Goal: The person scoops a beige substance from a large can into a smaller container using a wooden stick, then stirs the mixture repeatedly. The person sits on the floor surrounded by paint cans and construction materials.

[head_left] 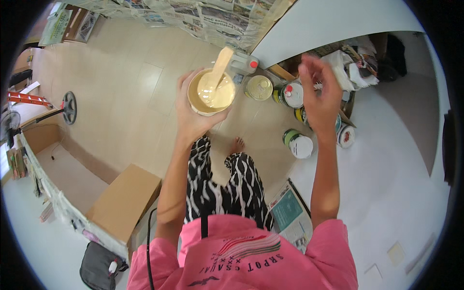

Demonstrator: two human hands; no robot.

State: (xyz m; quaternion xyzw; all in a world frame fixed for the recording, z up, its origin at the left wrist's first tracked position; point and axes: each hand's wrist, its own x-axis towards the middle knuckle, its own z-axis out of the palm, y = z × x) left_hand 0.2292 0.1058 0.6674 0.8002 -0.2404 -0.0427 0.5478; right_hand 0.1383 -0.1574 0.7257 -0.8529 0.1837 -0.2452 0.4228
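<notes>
My left hand [187, 113] is wrapped round a round cup [194, 96] of cream-coloured paint [220, 96], held up before me. A flat wooden stick [221, 65] leans in it, its lower end in the paint and its top above the rim. My right hand [321, 92] is raised to the right, apart from the cup, slightly blurred. Its thumb and fingers are loosely curved and apart, and nothing shows in them. Below and beside it are several paint cans, among them a white-lidded can [300, 146] and one with a red cap [293, 94].
A pale-lidded can [259, 88] and a jerrycan [242, 63] with a red cap stand on the floor ahead. Newspaper [220, 21] covers the surface beyond. Cardboard [123, 200] lies at the left, a black bag [99, 266] lower left. White panels [382, 193] border the right.
</notes>
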